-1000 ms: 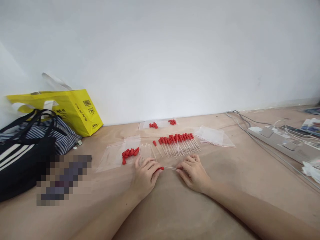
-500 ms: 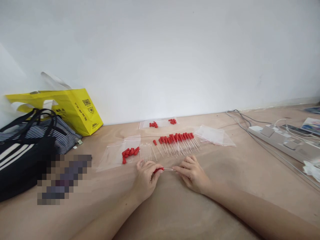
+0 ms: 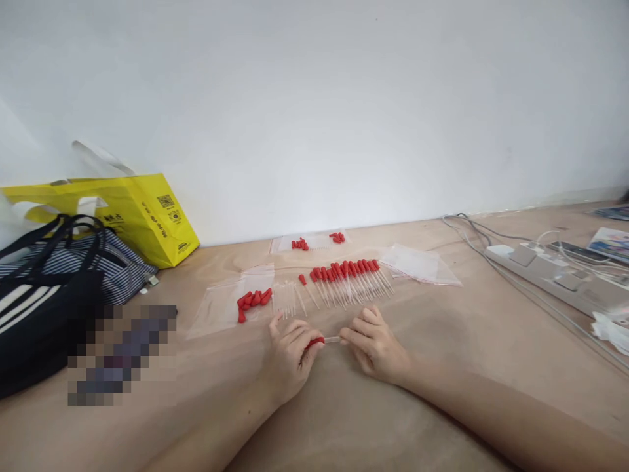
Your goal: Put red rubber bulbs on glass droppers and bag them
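Between thumb and fingers, my left hand (image 3: 292, 354) pinches a red rubber dropper bulb (image 3: 314, 342). My right hand (image 3: 376, 344) grips a clear dropper tube (image 3: 333, 339), whose other end meets the bulb's mouth. How far the tube sits inside the bulb is hidden by my left fingers. Just beyond my hands lies a slanted row of droppers with red bulbs (image 3: 346, 270). Left of that row are bare clear tubes (image 3: 285, 300) and a small heap of loose red bulbs (image 3: 254, 299), lying on a clear zip bag (image 3: 213, 308).
Farther back, another clear bag (image 3: 317, 241) bears small red bulbs. Flat zip bags (image 3: 420, 265) lie right of the row. A power strip (image 3: 555, 275) with cables stands at right. A yellow bag (image 3: 167, 223) and a black bag (image 3: 49, 334) sit at left, beside a blurred-out item (image 3: 122, 357).
My two hands stay joined by the bulb and tube, with my left fingers a little farther along the bulb. The whole view has shifted slightly.
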